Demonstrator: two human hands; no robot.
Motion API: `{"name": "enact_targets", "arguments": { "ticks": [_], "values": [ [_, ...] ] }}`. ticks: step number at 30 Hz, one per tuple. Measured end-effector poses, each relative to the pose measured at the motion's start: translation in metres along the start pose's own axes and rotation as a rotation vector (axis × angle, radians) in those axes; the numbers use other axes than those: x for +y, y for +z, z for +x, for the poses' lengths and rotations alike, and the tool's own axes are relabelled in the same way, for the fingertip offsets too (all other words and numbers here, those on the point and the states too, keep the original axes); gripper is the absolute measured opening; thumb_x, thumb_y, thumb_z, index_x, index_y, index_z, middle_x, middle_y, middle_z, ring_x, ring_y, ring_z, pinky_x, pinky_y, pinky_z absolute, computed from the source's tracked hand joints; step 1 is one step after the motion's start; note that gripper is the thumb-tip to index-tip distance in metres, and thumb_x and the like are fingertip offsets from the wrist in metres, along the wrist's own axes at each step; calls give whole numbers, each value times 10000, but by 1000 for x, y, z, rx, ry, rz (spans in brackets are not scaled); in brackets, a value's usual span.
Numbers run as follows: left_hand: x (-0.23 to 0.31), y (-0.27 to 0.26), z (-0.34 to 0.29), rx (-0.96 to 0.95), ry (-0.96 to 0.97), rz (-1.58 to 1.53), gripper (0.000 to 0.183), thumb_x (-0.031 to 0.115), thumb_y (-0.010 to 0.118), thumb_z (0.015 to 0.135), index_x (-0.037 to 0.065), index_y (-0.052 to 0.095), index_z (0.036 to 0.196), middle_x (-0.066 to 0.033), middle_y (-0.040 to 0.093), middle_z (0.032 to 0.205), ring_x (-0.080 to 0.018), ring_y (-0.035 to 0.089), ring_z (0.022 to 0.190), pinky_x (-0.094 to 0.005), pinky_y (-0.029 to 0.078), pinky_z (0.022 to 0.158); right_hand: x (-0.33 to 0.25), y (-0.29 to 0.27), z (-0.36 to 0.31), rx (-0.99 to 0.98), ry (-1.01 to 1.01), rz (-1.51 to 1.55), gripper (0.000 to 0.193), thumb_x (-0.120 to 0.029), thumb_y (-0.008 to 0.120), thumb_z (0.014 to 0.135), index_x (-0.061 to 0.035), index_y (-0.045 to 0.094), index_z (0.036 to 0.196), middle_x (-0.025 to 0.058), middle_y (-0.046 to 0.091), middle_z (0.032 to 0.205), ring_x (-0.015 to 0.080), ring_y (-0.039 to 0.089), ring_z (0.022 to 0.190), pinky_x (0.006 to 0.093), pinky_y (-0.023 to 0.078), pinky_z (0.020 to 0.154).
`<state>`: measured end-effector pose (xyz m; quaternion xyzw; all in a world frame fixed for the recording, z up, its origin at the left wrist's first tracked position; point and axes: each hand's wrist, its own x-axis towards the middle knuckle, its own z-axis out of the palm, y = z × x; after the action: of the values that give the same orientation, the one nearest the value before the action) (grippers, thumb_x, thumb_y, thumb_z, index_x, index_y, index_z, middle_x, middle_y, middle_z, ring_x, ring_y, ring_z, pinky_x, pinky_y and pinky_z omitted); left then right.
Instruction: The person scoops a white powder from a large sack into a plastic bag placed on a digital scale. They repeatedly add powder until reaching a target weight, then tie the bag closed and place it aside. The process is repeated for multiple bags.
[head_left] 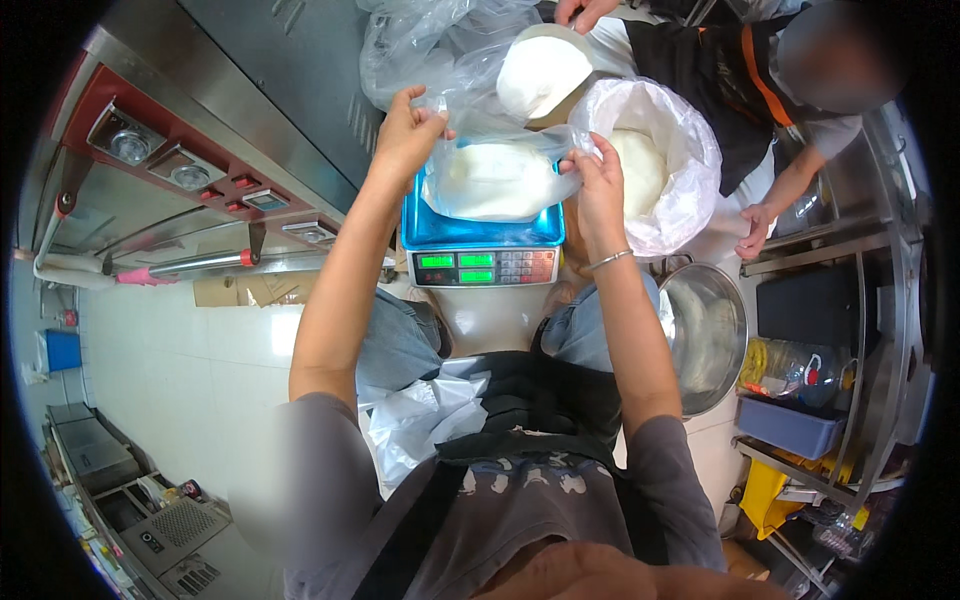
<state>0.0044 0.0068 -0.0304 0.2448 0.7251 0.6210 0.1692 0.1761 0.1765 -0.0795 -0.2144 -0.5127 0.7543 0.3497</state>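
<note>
My left hand point(408, 130) pinches the upper left rim of a clear plastic bag point(455, 205). The bag's right rim is gripped by my right hand point(597, 180), so the mouth is stretched wide between them. White powder point(500, 178) lies inside the bag. Beneath it is a digital scale point(484, 268) with a blue tray point(425, 228) and green lit displays. Just beyond the bag, a co-worker's hand point(588, 12) holds a scoop point(577, 40) heaped with white powder. To the right of my right hand stands an open white sack point(690, 175) of white powder.
Large clear plastic bags point(405, 55) lie at the far side. A steel basin point(738, 330) stands on the floor at right, by a metal shelf rack point(850, 400). An oven-like steel unit point(200, 170) runs along the left. The co-worker's other hand point(757, 230) hangs beyond the sack.
</note>
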Motion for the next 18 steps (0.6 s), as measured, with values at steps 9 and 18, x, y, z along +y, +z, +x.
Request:
{"name": "enact_targets", "arguments": {
  "ticks": [9,18],
  "values": [
    [24,-12,-4,-82,-192,-365,615,170,590,834,-28,263,1315,-106,587,1106,-90,556,708,-219,448,683,-21,5,-6,-129,5,87,305,-13,442,872,-15,446,1177,147,573,1075,75,492,717,261,434,788],
    [27,-17,-9,-83,-208,-218,631,418,510,874,14,308,1315,-76,525,1214,-78,551,682,-257,446,705,-30,10,-8,-103,61,165,280,2,442,858,-10,452,1138,147,537,1136,98,507,741,259,437,788]
  ]
}}
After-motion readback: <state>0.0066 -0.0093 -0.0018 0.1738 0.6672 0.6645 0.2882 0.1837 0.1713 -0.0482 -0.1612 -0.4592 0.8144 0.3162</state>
